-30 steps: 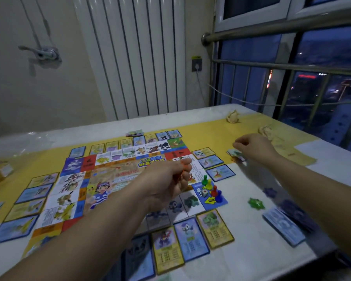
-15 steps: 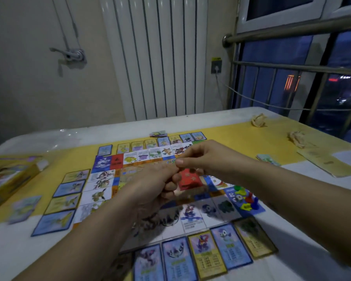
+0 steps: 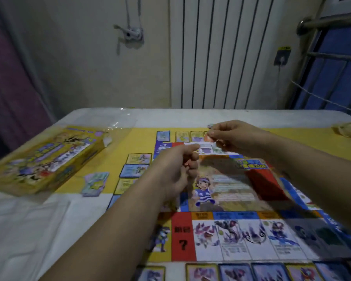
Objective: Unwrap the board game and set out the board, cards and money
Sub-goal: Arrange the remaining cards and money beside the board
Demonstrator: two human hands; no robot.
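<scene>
White radiator ribs and a dim wall stand behind the table, which is laid with yellow and white cloth. The board lies flat and open in front of me, with cards in a row along its near edge and more up its left side.

My right hand hangs over the far edge of the board, thumb and forefinger pinching a small orange-red piece at its left tip. It is too blurred to say whether it is a card or a wrapped pack, or which way its long side runs. My left hand is nearer to me and to the left, just beside the right but apart from it, with its fingers curled and thumb laid on the forefinger. A speck of red shows between the fingers; I cannot tell if they hold anything.

The piece points leftward at my left hand, so I judge that hand is the one to meet it.

By the left edge the yellow box lies flat; what is in it I cannot see. Clear plastic wrap sits at its far end, and a small loose stack lies between the box and the board.
</scene>
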